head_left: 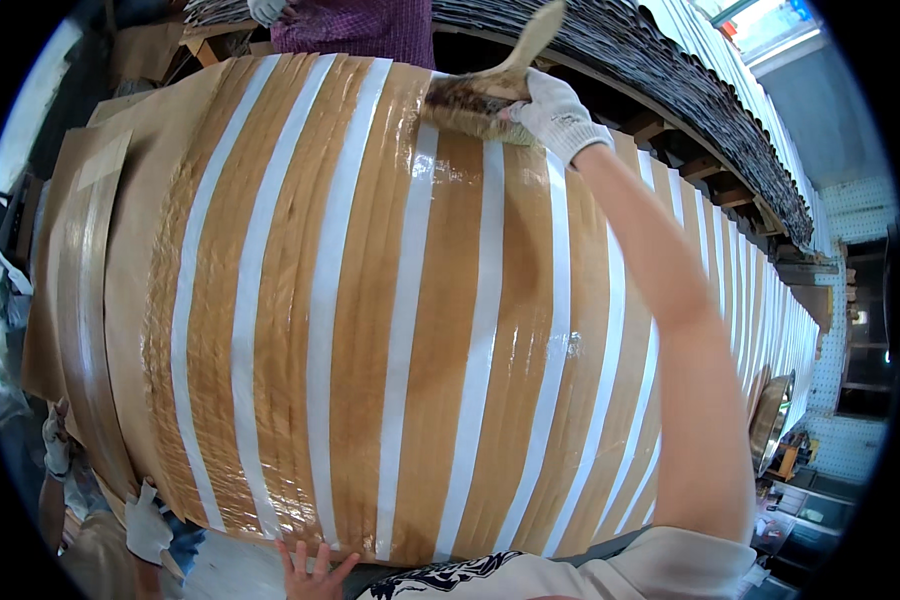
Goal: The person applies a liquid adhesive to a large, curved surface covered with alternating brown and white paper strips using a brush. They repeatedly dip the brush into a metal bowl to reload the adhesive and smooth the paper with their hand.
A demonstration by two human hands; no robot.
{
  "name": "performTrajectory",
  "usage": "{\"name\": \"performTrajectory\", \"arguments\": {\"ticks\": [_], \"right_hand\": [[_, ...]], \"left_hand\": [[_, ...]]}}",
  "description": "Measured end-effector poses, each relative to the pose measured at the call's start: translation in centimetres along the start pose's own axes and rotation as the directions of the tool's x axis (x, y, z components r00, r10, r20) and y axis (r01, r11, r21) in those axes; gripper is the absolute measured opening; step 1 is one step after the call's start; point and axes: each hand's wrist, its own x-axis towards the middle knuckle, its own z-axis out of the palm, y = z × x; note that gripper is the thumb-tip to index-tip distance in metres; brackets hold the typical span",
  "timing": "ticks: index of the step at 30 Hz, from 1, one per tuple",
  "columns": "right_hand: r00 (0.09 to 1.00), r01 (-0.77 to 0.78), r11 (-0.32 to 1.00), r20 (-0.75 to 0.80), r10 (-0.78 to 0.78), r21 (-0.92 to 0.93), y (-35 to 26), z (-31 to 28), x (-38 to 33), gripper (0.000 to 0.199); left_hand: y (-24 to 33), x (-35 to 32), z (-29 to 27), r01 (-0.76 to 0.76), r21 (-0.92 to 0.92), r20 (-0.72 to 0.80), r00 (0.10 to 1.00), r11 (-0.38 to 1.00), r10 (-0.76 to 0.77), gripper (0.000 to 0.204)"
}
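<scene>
My right hand [550, 112], in a white knit glove, grips a wide bristle brush [475, 105] at the far side. Its pale wooden handle points up and away, and the bristles press on the brown paper sheets [450, 260]. These sheets overlap in a long row with white strips [335, 210] showing between them. Much of their surface looks wet and shiny. Bare, with its fingers spread, my left hand [315, 572] rests at the near edge of the sheets. My right arm reaches across the whole stack.
A person in a purple checked garment [355, 30] stands at the far side. Another person's gloved hand [148, 525] touches the near left edge. Dark layered sheets [630, 70] are piled behind. A metal basin [770, 425] sits at the right.
</scene>
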Motion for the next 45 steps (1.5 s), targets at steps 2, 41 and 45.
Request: {"name": "performTrajectory", "arguments": {"ticks": [2,41,45], "right_hand": [[0.992,-0.067,0.997,-0.101,0.072,0.049,1.0,2.1,1.4,0.06],[0.981,-0.028,0.991,-0.192,0.003,-0.13,-15.0,4.3,6.3,0.054],[0.955,-0.032,0.988,-0.296,-0.015,-0.153,-13.8,1.7,7.1,0.054]], "left_hand": [[-0.3,0.0,0.2,0.109,-0.098,0.172,0.981,0.989,-0.091,0.049],[-1.6,-0.9,3.4,-0.122,0.278,-0.318,0.924,0.953,0.211,0.052],[-1.6,-1.5,2.6,-0.142,0.24,-0.225,0.954,0.96,0.197,0.051]]}}
